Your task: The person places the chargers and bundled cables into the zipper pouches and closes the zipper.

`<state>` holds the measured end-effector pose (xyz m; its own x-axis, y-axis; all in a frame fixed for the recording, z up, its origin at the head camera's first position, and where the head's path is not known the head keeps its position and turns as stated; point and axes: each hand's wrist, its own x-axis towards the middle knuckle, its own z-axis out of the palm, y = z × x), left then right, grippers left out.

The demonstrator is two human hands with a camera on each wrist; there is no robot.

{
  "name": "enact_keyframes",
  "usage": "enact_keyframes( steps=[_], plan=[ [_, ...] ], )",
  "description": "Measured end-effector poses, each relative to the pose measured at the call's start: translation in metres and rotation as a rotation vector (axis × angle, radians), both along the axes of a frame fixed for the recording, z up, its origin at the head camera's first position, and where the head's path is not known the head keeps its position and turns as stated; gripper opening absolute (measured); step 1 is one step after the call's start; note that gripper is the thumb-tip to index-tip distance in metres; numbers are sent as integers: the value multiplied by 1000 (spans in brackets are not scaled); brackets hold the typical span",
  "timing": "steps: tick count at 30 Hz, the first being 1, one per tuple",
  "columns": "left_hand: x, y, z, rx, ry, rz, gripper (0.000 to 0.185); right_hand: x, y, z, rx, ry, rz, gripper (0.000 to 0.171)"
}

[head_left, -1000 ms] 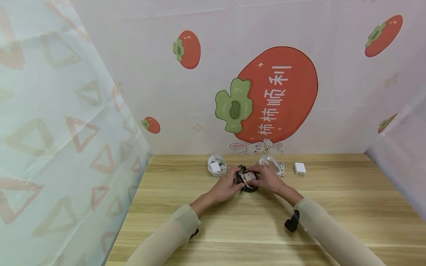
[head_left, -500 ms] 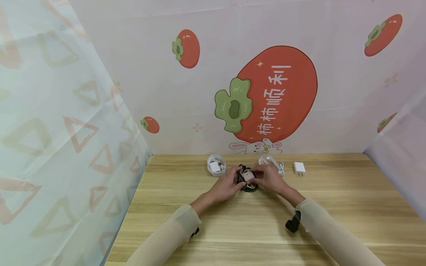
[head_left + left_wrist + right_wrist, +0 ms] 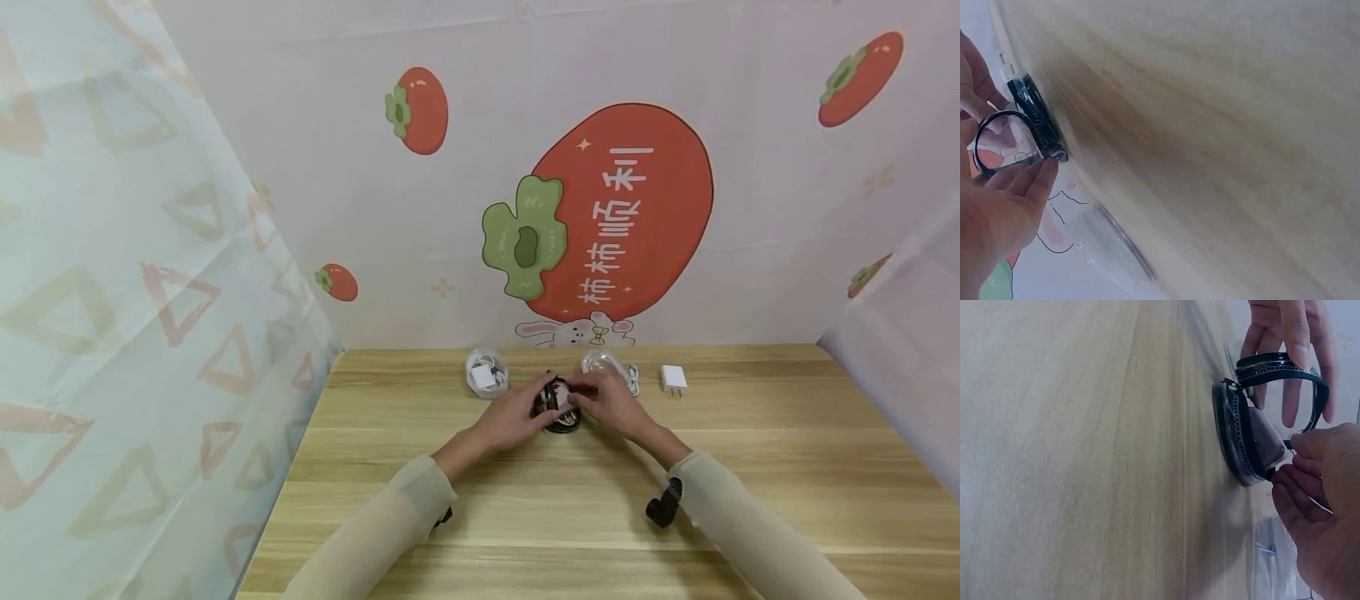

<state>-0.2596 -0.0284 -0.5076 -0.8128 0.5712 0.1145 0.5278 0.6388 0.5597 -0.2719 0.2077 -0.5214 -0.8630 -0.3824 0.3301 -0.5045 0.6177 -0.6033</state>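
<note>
A small round black-rimmed case (image 3: 561, 414) lies on the wooden table (image 3: 750, 467), its hinged lid (image 3: 1282, 367) raised. My left hand (image 3: 542, 406) holds the lid ring (image 3: 997, 134) from the left, fingers laid over its rim. On the other side, my right hand (image 3: 581, 392) pinches a small pale item (image 3: 1264, 434) that sits in the case base (image 3: 1238, 440). In the right wrist view the right hand's fingertips (image 3: 1300, 442) meet at the base's edge. What exactly is pinched is partly hidden by the fingers.
Behind the hands lie a clear round case with a white charger (image 3: 486, 375), another clear case with a white cable (image 3: 611, 367) and a loose white plug (image 3: 674, 379). Printed fabric walls close in the left, back and right sides.
Both hands have drawn a little closer together over the black case; the right fingers shifted left onto it. The case stays in place.
</note>
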Motion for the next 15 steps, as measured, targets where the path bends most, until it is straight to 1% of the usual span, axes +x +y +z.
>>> enact_keyframes(
  steps=[1,2,4,6,8,9,11,13,15],
  plan=[
    [0,0,0,-9,4,-5,69,0,1,0,-8,2,-6,23],
    [-5,0,-9,-18,32,-12,70,1,2,1,-12,5,-13,22],
    [-6,0,-11,-21,56,-30,67,2,4,2,-20,3,-29,20],
    [-14,0,-25,-18,109,-40,61,2,5,4,-22,0,-44,20],
    [-17,1,-27,-12,116,-40,54,3,6,5,-27,-8,-56,20],
    [-13,1,-19,-2,91,-39,50,4,6,5,-30,-12,-60,21],
    [-15,3,-19,-3,78,-27,47,4,7,6,-33,-13,-66,21],
    [-10,4,-8,-11,42,-15,45,4,7,6,-35,-15,-72,22],
    [-11,5,-7,-28,47,-10,43,4,7,6,-39,-19,-81,24]
  ],
)
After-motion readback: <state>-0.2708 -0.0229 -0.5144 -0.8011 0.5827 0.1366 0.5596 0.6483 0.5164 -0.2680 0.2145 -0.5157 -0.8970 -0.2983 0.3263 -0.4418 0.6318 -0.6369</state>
